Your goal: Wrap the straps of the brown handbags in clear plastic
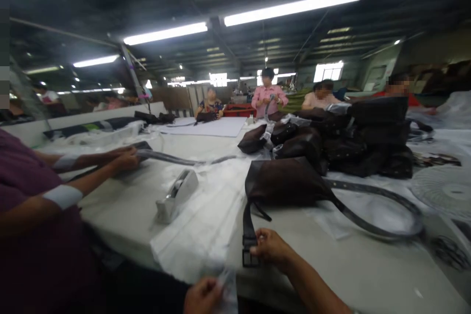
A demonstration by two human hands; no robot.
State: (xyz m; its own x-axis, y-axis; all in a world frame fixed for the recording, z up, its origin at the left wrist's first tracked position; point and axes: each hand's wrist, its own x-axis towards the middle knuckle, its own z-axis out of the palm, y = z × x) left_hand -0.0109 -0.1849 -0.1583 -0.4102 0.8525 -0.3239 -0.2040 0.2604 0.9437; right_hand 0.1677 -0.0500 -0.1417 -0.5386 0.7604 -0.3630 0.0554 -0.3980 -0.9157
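At the table edge, my right hand [274, 249] pinches the dark buckle [250, 255] on the end of a short strap. That strap runs up to a dark brown leather bag [285, 184] lying on the table. The bag's long strap [386, 228] loops out over the table to the right. Low in the view, my left hand [203, 296] is closed on a piece of clear plastic film [228, 287]. Beside it, white plastic sheeting [200, 223] spreads over the table and hangs past the edge.
A tape dispenser [177, 195] stands left of the sheeting. A co-worker in a purple shirt [33, 235] handles a dark strap [169, 158] at left. Dark bags [346, 142] are heaped behind my bag. A white fan [447, 190] is at right. Several people work farther back.
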